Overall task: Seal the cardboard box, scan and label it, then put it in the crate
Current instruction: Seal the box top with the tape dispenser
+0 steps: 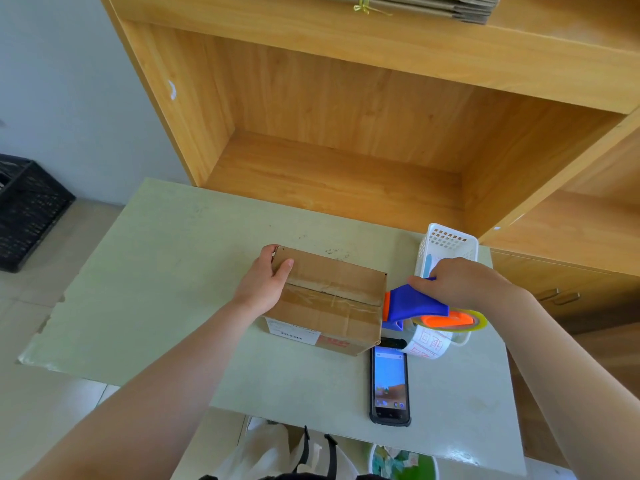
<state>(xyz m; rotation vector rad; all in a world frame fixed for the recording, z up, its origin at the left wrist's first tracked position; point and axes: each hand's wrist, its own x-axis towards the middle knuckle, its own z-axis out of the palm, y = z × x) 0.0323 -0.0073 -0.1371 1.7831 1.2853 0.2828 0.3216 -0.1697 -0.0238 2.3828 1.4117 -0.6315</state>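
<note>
A brown cardboard box (339, 299) lies on the pale green table (166, 271), flaps closed, with clear tape along its top seam. My left hand (266, 282) presses on the box's left top edge, thumb on top. My right hand (464, 282) grips a blue and orange tape dispenser (419, 303), whose orange front edge touches the box's right end. A handheld scanner (389, 386) with a lit screen lies in front of the box. A roll of printed labels (429, 342) sits under the dispenser. A black crate (27, 213) stands on the floor at far left.
A white plastic basket (446, 244) stands behind my right hand. A wooden shelf unit (346, 133) rises at the table's back, with flat cardboard stacked on top (433, 5). A white bag (273, 452) and a bin (401, 462) sit below the near edge.
</note>
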